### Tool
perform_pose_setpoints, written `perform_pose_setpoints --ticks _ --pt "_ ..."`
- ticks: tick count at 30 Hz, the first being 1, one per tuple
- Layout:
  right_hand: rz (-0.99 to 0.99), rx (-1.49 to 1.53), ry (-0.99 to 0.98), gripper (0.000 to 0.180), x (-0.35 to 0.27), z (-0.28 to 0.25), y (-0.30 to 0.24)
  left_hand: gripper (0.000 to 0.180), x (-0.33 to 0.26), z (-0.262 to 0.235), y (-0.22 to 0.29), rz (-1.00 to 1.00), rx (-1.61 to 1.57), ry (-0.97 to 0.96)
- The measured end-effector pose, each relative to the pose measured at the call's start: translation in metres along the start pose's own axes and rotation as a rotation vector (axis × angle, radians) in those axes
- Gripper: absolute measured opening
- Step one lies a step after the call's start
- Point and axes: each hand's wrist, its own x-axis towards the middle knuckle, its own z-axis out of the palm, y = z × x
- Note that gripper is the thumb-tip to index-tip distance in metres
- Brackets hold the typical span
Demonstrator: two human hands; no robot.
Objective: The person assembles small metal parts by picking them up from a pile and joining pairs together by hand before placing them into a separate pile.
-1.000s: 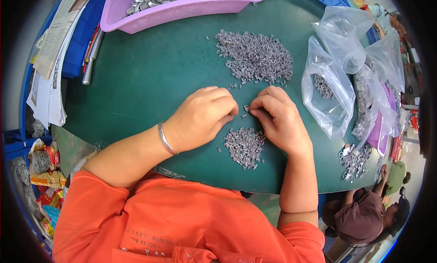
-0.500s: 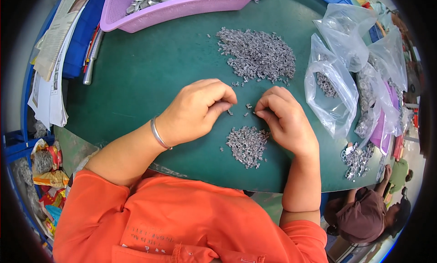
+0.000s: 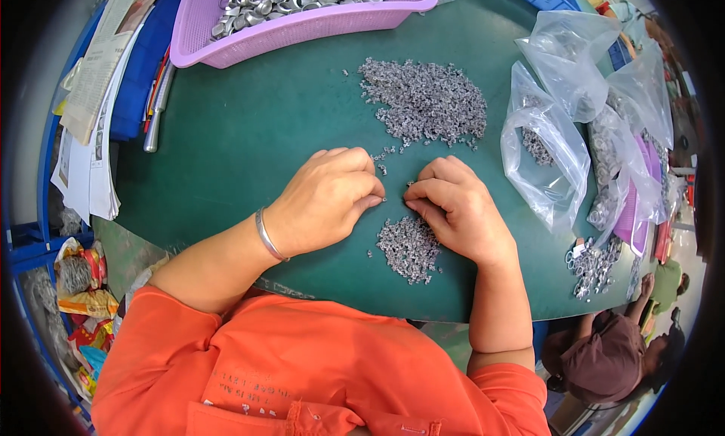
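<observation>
Close fingerwork beside the small pile (image 3: 408, 249)

Left of the small pile, the left hand (image 3: 328, 198) pinches a tiny part (image 3: 384, 200). Right of it, the right hand (image 3: 464, 217) is pinched together, its hold unclear. Beyond it on the desk (image 3: 226, 134) sits the large pile (image 3: 430, 102); farther left, the basket (image 3: 302, 28).

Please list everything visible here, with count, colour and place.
Small-part piles: two, grey, table centre
Table: one, green, centre
Basket: one, lilac, far edge
Ring-like pieces: uncounted, silvery, inside basket
Bags: several, clear, right
Loose metal pieces: uncounted, silvery, right
Papers: several, mostly white, left
Container: one, blue, beside papers
Packages: several, multicoloured, lower left
Co-workers: at least two, brown and green tops, lower right
Shirt: one, orange, bottom
Bracelet: one, silvery, left wrist
Left hand: one, bare, centre
Right hand: one, bare, centre-right
</observation>
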Motion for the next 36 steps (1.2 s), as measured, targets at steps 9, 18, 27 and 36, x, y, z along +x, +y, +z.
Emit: perform_pose_setpoints --ticks 9,18,27,36 --pt "-0.017 0.065 -0.007 0.012 -0.002 -0.014 0.003 0.009 0.002 -0.002 0.001 -0.040 -0.045 0.056" --pt "0.050 -0.040 0.083 0.010 -0.001 -0.002 0.006 0.010 -0.003 -0.003 0.002 0.045 -0.012 -0.035" --pt "0.066 -0.079 0.072 0.007 -0.002 -0.003 0.005 0.007 -0.003 -0.002 0.003 0.015 -0.048 -0.033" --pt "0.009 -0.041 -0.086 0.011 -0.001 -0.012 0.001 0.006 0.000 -0.005 0.005 -0.147 -0.107 0.054"
